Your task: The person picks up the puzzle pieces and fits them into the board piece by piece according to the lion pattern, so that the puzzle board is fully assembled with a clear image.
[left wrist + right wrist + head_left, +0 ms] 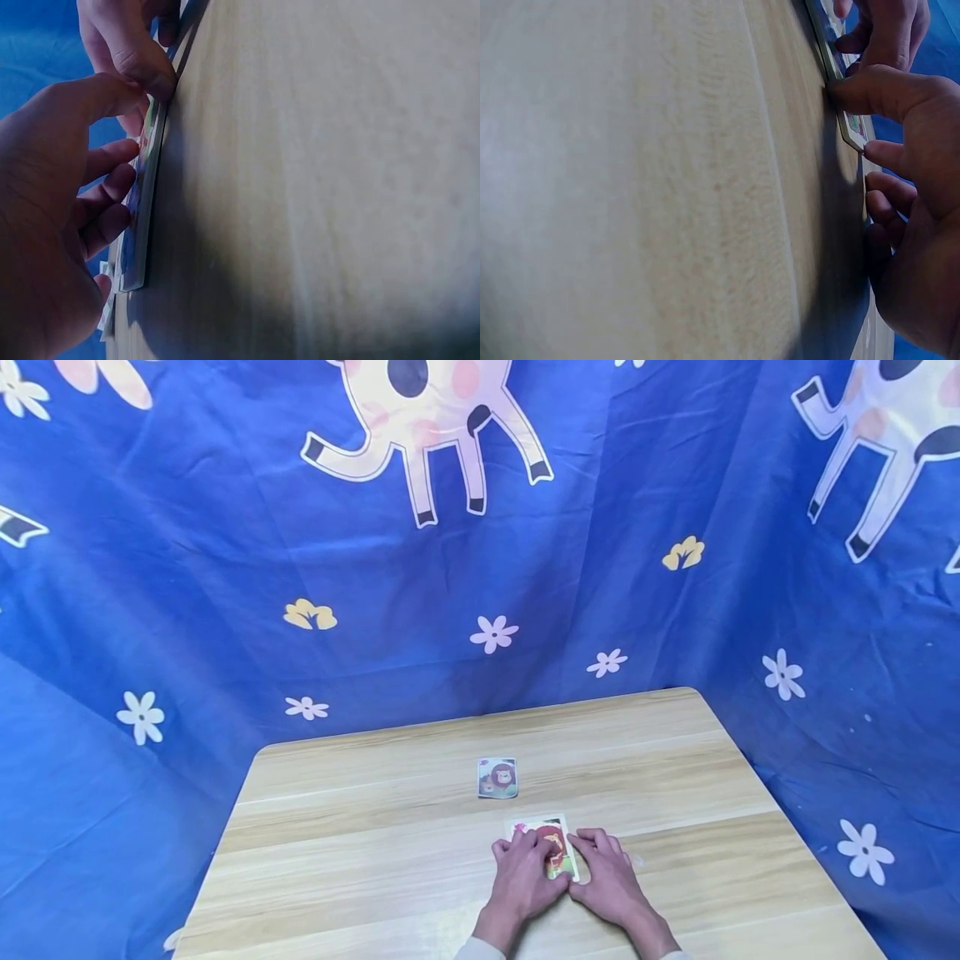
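A flat picture board (564,867) with a pale border lies on the table, a reddish-brown figure on its face. My left hand (522,878) reaches over it, with bent fingers on the face and the thumb by the near edge. My right hand (609,878) holds the board's right side, thumb at the near corner and index finger along the side edge. Both thumbs nearly meet at that corner. In the left wrist view, the board (139,232) shows its thin edge, and my left fingers (111,225) curl against it. My hands hide much of the picture.
A small picture card (497,777) with a maned lion lies farther back on the wooden table (337,843). Blue cloth (450,568) printed with animals and flowers hangs behind the table and along its sides.
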A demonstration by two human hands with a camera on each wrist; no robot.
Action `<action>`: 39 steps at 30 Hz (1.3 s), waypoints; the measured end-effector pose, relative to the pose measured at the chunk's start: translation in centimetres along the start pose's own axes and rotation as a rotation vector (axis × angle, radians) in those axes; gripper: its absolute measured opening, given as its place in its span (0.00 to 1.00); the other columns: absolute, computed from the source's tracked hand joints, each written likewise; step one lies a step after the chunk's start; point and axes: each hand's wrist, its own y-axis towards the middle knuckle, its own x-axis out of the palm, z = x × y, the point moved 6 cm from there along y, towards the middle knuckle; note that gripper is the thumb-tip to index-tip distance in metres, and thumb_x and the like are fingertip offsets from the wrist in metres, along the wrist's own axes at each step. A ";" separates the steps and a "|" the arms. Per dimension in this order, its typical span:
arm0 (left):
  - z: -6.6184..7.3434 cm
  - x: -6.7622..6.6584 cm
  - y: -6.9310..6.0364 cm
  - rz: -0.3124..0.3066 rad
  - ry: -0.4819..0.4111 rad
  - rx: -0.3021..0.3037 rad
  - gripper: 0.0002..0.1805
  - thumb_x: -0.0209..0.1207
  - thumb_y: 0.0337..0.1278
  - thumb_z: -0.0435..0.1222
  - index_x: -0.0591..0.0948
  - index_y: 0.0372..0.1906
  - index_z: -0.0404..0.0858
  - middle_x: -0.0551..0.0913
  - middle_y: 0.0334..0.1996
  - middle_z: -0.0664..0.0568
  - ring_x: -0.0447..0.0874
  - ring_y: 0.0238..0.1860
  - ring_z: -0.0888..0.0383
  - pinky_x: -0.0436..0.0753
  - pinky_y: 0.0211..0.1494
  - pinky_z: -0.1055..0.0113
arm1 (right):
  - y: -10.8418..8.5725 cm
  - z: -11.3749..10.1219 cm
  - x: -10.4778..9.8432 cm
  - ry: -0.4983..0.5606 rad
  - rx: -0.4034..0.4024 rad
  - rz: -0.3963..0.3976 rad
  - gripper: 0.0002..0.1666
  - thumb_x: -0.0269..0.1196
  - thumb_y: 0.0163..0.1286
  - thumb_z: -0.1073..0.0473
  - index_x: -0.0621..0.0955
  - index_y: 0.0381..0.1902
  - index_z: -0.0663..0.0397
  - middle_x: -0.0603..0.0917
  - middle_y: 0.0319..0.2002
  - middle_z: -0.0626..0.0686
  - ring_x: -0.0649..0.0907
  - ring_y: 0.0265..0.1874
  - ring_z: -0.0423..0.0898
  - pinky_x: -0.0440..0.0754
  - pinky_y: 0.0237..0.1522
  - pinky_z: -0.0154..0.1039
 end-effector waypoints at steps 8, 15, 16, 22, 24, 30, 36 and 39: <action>0.0 -0.1 -0.1 0.017 -0.016 0.020 0.16 0.65 0.41 0.54 0.84 0.40 0.58 0.78 0.36 0.63 0.72 0.43 0.60 0.61 0.48 0.54 | -0.2 -0.1 -0.1 0.008 -0.001 0.005 0.45 0.74 0.42 0.48 0.77 0.62 0.47 0.74 0.60 0.47 0.70 0.60 0.50 0.68 0.53 0.48; 0.0 -0.2 -0.2 0.043 0.008 0.033 0.14 0.66 0.42 0.51 0.85 0.39 0.58 0.78 0.35 0.62 0.72 0.41 0.60 0.62 0.45 0.55 | -0.3 -0.2 -0.1 0.028 0.004 0.002 0.44 0.73 0.41 0.49 0.77 0.62 0.48 0.74 0.60 0.47 0.70 0.61 0.51 0.68 0.55 0.52; 0.0 -0.2 -0.2 0.047 0.009 0.033 0.14 0.66 0.42 0.51 0.85 0.39 0.58 0.77 0.35 0.62 0.72 0.40 0.60 0.62 0.45 0.55 | -0.3 -0.2 -0.1 0.028 0.006 0.001 0.44 0.73 0.41 0.49 0.77 0.62 0.47 0.74 0.60 0.47 0.70 0.61 0.51 0.68 0.55 0.52; -0.1 0.0 -0.1 0.042 -0.002 0.002 0.14 0.66 0.41 0.50 0.85 0.38 0.57 0.76 0.35 0.61 0.71 0.41 0.59 0.62 0.45 0.54 | -0.2 -0.3 -0.2 0.028 0.009 -0.005 0.45 0.73 0.41 0.49 0.76 0.62 0.47 0.73 0.61 0.47 0.70 0.61 0.51 0.68 0.55 0.53; -0.1 0.0 -0.1 0.036 -0.003 -0.008 0.14 0.66 0.41 0.50 0.85 0.38 0.57 0.75 0.34 0.61 0.71 0.41 0.59 0.62 0.45 0.55 | -0.2 -0.3 -0.2 0.027 0.009 -0.006 0.45 0.74 0.41 0.49 0.76 0.62 0.47 0.73 0.61 0.48 0.70 0.61 0.51 0.68 0.55 0.53; -0.1 -0.1 -0.4 0.020 0.003 -0.015 0.14 0.67 0.41 0.50 0.85 0.39 0.56 0.76 0.36 0.61 0.71 0.41 0.59 0.61 0.44 0.56 | -0.2 -0.2 -0.1 0.019 0.009 -0.016 0.45 0.74 0.42 0.49 0.76 0.63 0.47 0.73 0.61 0.47 0.70 0.61 0.50 0.68 0.55 0.53; 0.0 -0.2 -0.5 0.031 0.003 -0.011 0.14 0.66 0.41 0.50 0.85 0.39 0.56 0.76 0.36 0.62 0.71 0.41 0.59 0.61 0.44 0.56 | -0.2 -0.3 -0.1 0.027 0.012 -0.021 0.45 0.73 0.42 0.49 0.76 0.63 0.47 0.73 0.61 0.47 0.70 0.61 0.50 0.68 0.54 0.52; -0.1 -0.2 -0.6 0.038 -0.007 -0.001 0.14 0.66 0.42 0.49 0.84 0.39 0.56 0.76 0.35 0.63 0.71 0.41 0.61 0.62 0.45 0.56 | -0.2 -0.3 -0.1 0.024 0.012 -0.026 0.45 0.73 0.42 0.49 0.76 0.63 0.47 0.73 0.61 0.47 0.70 0.61 0.50 0.68 0.54 0.51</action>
